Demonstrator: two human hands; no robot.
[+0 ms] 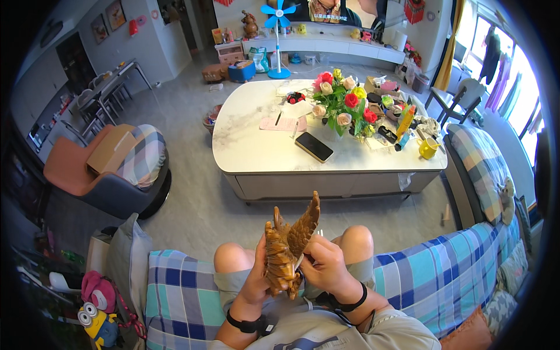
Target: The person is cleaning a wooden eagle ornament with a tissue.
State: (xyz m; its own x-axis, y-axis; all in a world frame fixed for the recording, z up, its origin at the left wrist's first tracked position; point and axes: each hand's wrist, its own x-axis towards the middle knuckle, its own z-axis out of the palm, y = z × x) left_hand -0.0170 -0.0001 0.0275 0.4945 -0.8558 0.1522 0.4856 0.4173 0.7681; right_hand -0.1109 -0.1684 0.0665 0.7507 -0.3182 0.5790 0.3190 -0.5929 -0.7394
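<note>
A brown carved wooden figurine [282,258] with one raised, feather-textured wing is held over my lap. My left hand [257,273] grips it from the left side, the fingers mostly hidden behind the carving. On the other side, my right hand [324,262] has its fingers curled around a thin pale tool [299,261], whose lower end meets the carving near the base of the wing. Pale tips stick out above the right knuckles, perhaps the tool's other end. Most of the tool is hidden by the fingers, so its kind is unclear.
Beyond my knees stands a marble-topped coffee table [258,151] bearing a black phone [314,147], a flower bouquet [345,103], a yellow mug [428,148] and clutter. Plaid sofa covers [183,297] lie on both sides of me. An armchair [105,175] holding a cardboard box [111,148] stands left.
</note>
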